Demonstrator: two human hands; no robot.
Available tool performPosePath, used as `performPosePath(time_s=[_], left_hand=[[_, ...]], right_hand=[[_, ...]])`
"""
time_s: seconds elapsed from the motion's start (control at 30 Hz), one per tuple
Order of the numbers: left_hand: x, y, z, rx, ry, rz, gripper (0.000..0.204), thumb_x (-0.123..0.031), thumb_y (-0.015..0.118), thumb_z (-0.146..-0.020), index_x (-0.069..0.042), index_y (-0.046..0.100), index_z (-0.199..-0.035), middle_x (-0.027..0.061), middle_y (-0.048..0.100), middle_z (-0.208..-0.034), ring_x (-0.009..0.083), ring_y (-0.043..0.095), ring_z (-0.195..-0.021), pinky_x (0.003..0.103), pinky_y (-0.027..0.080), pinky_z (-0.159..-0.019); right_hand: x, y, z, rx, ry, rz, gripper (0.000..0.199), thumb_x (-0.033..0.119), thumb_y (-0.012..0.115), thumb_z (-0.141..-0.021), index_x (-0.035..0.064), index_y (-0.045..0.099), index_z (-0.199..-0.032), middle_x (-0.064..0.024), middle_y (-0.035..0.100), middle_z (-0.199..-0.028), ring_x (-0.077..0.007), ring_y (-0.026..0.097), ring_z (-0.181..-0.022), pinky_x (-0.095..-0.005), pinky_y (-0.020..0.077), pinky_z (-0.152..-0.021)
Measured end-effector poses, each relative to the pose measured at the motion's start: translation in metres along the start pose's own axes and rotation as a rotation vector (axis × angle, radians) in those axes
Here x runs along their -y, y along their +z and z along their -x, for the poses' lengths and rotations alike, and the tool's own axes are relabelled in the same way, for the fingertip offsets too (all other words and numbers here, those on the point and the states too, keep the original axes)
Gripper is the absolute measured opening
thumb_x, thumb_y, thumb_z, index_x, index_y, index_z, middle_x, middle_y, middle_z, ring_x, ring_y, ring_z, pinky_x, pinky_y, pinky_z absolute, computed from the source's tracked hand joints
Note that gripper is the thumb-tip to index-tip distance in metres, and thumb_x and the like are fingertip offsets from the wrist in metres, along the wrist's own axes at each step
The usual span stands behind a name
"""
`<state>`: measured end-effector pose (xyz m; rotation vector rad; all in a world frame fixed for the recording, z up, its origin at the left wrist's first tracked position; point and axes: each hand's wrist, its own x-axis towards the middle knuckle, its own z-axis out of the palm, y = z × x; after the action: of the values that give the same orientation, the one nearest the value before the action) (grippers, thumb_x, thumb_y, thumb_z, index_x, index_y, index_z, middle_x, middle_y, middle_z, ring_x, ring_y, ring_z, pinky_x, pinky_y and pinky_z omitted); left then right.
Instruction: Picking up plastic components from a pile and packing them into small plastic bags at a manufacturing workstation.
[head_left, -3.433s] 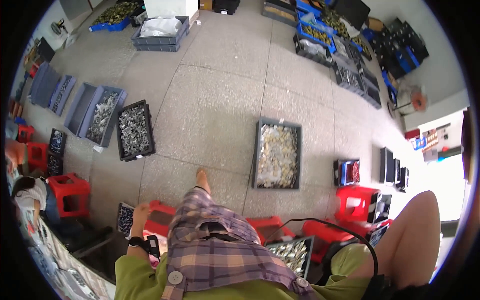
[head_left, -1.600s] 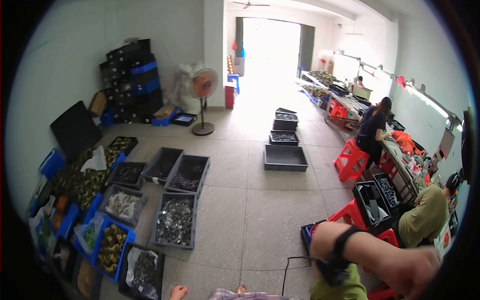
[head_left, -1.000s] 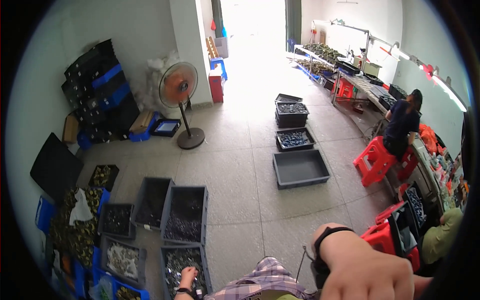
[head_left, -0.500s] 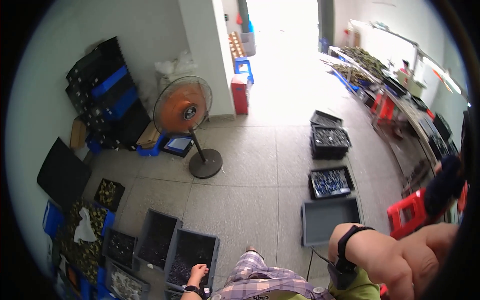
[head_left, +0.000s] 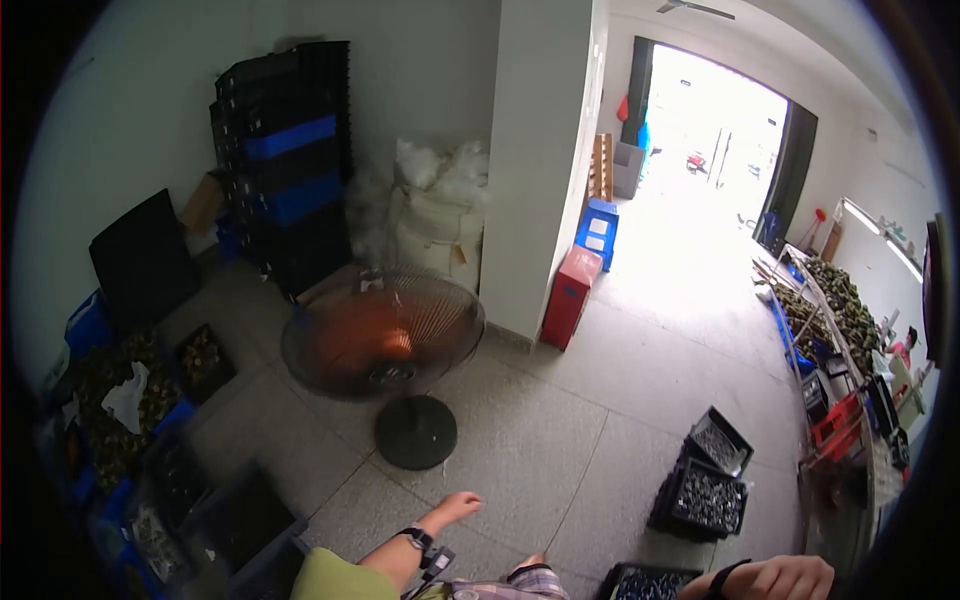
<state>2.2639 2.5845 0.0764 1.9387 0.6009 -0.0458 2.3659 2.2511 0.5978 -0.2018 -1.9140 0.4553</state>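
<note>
My left hand (head_left: 459, 508), with a dark band on its wrist, hangs over the floor in front of the fan's round base (head_left: 415, 432). Its fingers are loosely stretched and nothing shows in them. At the bottom right, my right hand (head_left: 785, 577) is seen from the back, with bent fingers; the inside of its grip is hidden. Below and beside that wrist is a black crate of small dark parts (head_left: 650, 582), cut off by the lower edge. The standing fan (head_left: 385, 335) has an orange centre behind its wire guard.
Grey crates (head_left: 240, 525) and a heap of brownish parts (head_left: 120, 395) lie at left. Black and blue crates (head_left: 285, 170) are stacked by white sacks (head_left: 435, 235). Filled crates (head_left: 708, 500) stand right of me. A red box (head_left: 573, 298) is by the pillar; a long workbench (head_left: 850, 370) runs along the right.
My view has swung up and left, so the doorway shows more fully. My left hand has left the grey crate and is now over the floor. The right arm appears lower in view.
</note>
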Motion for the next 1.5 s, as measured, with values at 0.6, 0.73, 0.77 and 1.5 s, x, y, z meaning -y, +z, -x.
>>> performPosePath(time_s=[0.6, 0.73, 0.77, 1.5], left_hand=[[-0.156, -0.216, -0.618, -0.606, 0.078, 0.154, 0.023, -0.026, 0.055, -0.085, -0.004, 0.063, -0.083, 0.0059, 0.065, -0.075, 0.0141, 0.061, -0.067, 0.03, 0.048, -0.063], [-0.125, -0.312, -0.706, -0.716, 0.095, 0.515, 0.022, -0.024, 0.054, -0.088, -0.004, 0.061, -0.079, 0.0029, 0.062, -0.07, 0.0104, 0.058, -0.063, 0.027, 0.046, -0.057], [-0.087, -0.324, -0.727, -0.784, 0.157, 0.724, 0.023, -0.023, 0.054, -0.089, -0.004, 0.06, -0.077, 0.0014, 0.06, -0.067, 0.0092, 0.056, -0.061, 0.026, 0.044, -0.054], [-0.246, -0.738, -0.826, -1.077, 0.267, 0.493, 0.016, -0.012, 0.052, -0.089, -0.006, 0.061, -0.1, 0.0057, 0.064, -0.086, 0.0108, 0.059, -0.078, 0.024, 0.046, -0.071]], right_hand=[[-0.572, -0.56, 0.148, 0.227, 1.061, 0.095, 0.014, 0.011, 0.058, -0.086, 0.0016, 0.061, -0.096, -0.0051, 0.062, -0.093, -0.0125, 0.058, -0.087, -0.0266, 0.0457, -0.077], [-0.701, -0.652, 0.144, 0.226, 1.059, 0.114, 0.014, 0.01, 0.059, -0.084, 0.0013, 0.061, -0.096, -0.0046, 0.062, -0.092, -0.0128, 0.057, -0.088, -0.0275, 0.0455, -0.079], [-0.723, -0.663, 0.135, 0.192, 1.093, 0.128, 0.015, 0.01, 0.059, -0.084, 0.0013, 0.061, -0.097, -0.0049, 0.062, -0.093, -0.0134, 0.057, -0.089, -0.0281, 0.0457, -0.08], [-1.213, -0.915, 0.035, 0.807, 1.258, 0.999, 0.041, 0.036, 0.047, -0.084, 0.0021, 0.065, -0.098, -0.0164, 0.056, -0.115, -0.0352, 0.053, -0.104, -0.0427, 0.0401, -0.091]])
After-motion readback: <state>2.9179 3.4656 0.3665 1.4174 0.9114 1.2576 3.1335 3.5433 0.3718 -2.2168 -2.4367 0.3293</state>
